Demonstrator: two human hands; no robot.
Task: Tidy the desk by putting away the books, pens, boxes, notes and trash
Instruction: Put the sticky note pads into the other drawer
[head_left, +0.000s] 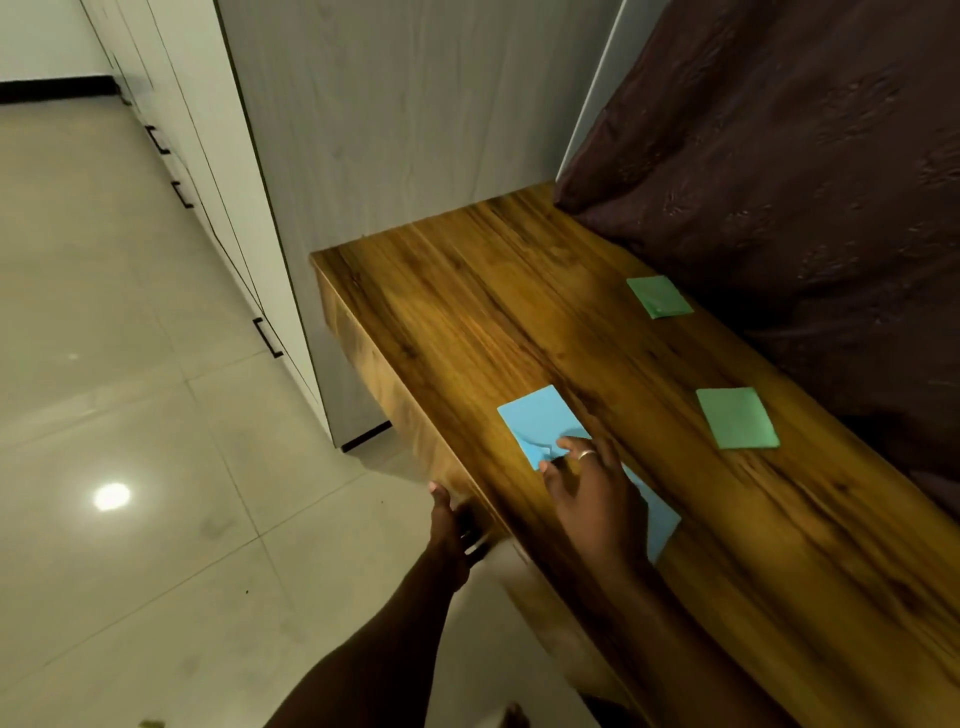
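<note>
Blue note (540, 421): right hand (597, 499) grip pinches it; left hand (449, 530) grip unclear; green notes (737, 418) beside curtain (779, 182).

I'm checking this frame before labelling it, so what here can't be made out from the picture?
Head view:
- Blue paper: the right hand covers its middle, so one sheet or two is unclear.
- Left hand: motion-blurred at the desk front edge; what it touches is unclear.
- Desk's back edge: hidden under the dark curtain.
- Small yellowish thing: cut off by the bottom edge.
</note>
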